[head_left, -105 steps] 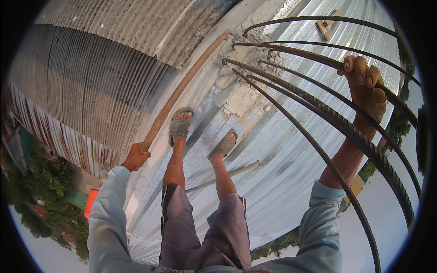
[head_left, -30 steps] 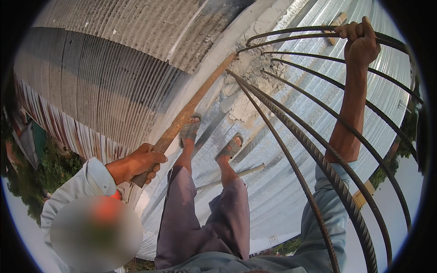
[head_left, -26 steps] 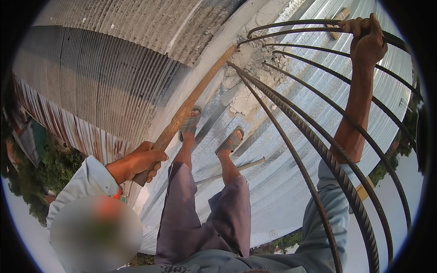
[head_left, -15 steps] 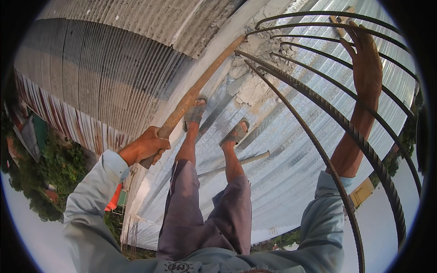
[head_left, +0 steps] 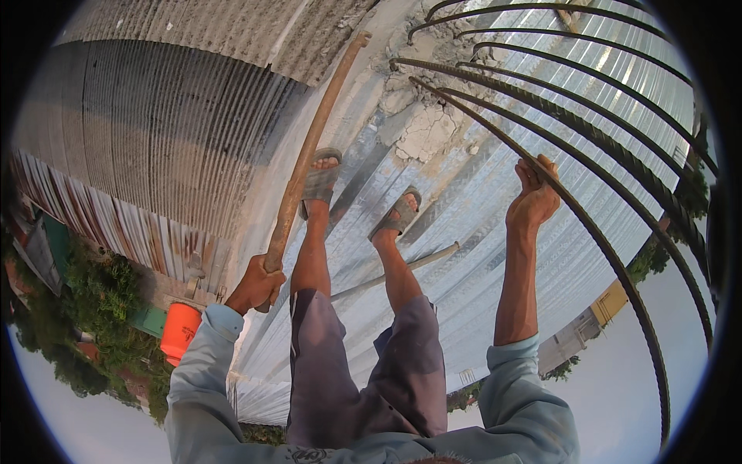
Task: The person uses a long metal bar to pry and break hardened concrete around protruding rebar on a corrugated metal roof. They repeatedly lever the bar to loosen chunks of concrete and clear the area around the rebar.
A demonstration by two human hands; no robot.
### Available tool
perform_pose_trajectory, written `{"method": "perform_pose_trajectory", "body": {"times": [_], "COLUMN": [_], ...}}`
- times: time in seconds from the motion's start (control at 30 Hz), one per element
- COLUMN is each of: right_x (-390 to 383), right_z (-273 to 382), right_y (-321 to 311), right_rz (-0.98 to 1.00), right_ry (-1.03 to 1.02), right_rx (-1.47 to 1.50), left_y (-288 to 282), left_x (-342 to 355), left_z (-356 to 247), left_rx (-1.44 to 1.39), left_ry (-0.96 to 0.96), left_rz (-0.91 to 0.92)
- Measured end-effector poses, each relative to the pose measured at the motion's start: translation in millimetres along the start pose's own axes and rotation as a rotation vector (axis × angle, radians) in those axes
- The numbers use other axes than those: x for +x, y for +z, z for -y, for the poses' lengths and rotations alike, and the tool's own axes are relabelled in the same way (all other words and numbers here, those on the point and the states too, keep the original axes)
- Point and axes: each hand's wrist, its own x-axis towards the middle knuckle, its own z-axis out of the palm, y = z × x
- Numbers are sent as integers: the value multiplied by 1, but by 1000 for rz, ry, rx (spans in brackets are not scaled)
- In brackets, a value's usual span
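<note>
My left hand [head_left: 256, 286] is closed round the lower end of a long rusty metal bar [head_left: 315, 131]. The bar slants up past my left foot, and its slightly bent tip lies over the pale roof edge. On the right, my right hand [head_left: 532, 203] has its fingers curled round the nearest curved rebar [head_left: 591, 225]. Several more ribbed rebars fan out beyond it, among them a thicker rebar [head_left: 572, 120]. Their bases stand in broken grey concrete [head_left: 427, 133], cracked and crumbling, ahead of my feet.
Shiny corrugated metal sheets [head_left: 464, 309] lie under my sandalled feet. A thin pole [head_left: 423, 260] rests on them, passing behind my right leg. Weathered corrugated roofing [head_left: 170, 108] spreads to the left. An orange bucket [head_left: 180, 331] shows beside my left forearm, with trees [head_left: 104, 301] below.
My right hand has come down and inward from the farther rebars and closed on the nearest one. The rusty bar's tip has swung left, away from the rebar bases. The orange bucket shows more fully.
</note>
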Motion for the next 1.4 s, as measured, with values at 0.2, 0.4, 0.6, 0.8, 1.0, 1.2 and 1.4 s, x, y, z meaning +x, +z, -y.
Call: {"method": "perform_pose_trajectory", "body": {"times": [0.2, 0.4, 0.6, 0.8, 1.0, 1.2, 1.4], "right_x": [-127, -147, -151, -172, -180, -177, -170], "right_z": [-79, -143, -180, -193, -209, -213, -205], "right_y": [78, 212, 278, 307, 314, 316, 302], "right_rz": [579, 680, 405, 214, 164, 140, 174], "right_ry": [426, 915, 1101, 1023, 1008, 1040, 1105], "right_rx": [-233, 363, 612, 515, 552, 583, 579], "left_y": [-6, -6, -30, -75, -99, -103, -76], "left_x": [-18, 0, 38, 87, 112, 114, 85], "left_z": [30, 47, 69, 102, 114, 113, 89], "left_rx": [12, -26, 34, 55, 160, 197, 195], "left_ry": [-49, -20, -34, -103, -109, -143, -185], "left_rz": [9, 88, 69, -52, -114, -161, -150]}}
